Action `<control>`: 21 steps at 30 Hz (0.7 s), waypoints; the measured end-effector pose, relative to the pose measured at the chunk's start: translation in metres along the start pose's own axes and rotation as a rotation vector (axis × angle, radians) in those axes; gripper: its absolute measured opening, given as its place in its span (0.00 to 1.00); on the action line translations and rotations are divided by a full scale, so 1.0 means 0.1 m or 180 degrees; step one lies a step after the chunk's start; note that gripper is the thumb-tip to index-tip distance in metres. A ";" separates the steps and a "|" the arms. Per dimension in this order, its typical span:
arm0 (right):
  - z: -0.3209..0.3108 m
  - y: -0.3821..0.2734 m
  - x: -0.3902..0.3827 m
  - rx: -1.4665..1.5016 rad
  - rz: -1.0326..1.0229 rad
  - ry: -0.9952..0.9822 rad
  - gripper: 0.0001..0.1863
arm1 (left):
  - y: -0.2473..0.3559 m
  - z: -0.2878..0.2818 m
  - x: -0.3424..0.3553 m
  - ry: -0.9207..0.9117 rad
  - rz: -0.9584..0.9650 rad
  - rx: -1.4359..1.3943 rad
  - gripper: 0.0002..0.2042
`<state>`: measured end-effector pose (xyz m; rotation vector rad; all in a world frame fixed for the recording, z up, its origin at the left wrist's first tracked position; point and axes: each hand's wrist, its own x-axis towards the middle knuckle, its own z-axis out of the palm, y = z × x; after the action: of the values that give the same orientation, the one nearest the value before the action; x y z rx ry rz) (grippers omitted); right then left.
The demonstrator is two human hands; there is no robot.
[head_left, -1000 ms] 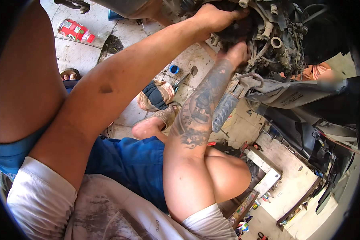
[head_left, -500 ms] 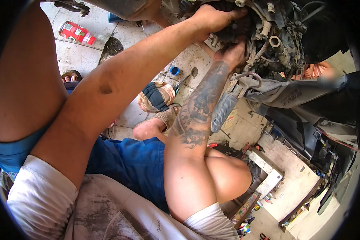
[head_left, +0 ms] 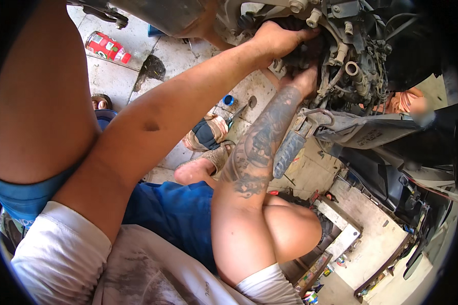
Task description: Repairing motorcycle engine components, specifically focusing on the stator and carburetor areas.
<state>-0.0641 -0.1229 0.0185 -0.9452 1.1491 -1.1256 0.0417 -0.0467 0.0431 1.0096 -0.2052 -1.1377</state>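
Note:
Both my arms reach up into the exposed engine area of a motorbike (head_left: 359, 76). My left hand (head_left: 281, 40) is closed around the upper side of a black rounded part (head_left: 301, 55), its thumb lying along the top and its other fingers mostly hidden. From below, my right hand (head_left: 304, 82) grips the same part, its fingertips lost in the shadow among the hoses. What kind of part it is, I cannot make out. Close by on the right are a pale pipe end (head_left: 352, 68) and a light-coloured hose fitting (head_left: 339, 53).
A ribbed foot peg (head_left: 288, 152) sticks out beside my right forearm. On the tiled floor lie a red-labelled bottle (head_left: 107, 47), a blue cap (head_left: 228, 100), pliers (head_left: 235, 115) and a bundled cloth (head_left: 208, 133). Another person (head_left: 404, 101) sits beyond the bike.
The whole view has shifted slightly, so the bike, the floor things and my arms appear lower and to the right. Both hands stay at the black part.

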 end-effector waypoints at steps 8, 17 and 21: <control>0.21 0.10 -0.13 -0.0191 0.0025 0.0277 0.26 | -0.10 -0.23 0.09 -0.0179 -0.0086 -0.0490 0.25; 0.15 0.03 0.01 -0.0453 0.0048 0.0787 0.21 | -0.07 -0.20 -0.08 -0.0024 -0.0406 -0.0291 0.33; 0.34 0.05 -0.39 -0.0732 -0.1031 0.1336 0.20 | -0.13 -0.20 0.03 0.0091 -0.0335 -0.0133 0.33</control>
<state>-0.0315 -0.0839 0.0269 -1.1332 1.5254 -1.5263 0.0464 -0.0385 0.0215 1.0085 -0.1059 -1.2174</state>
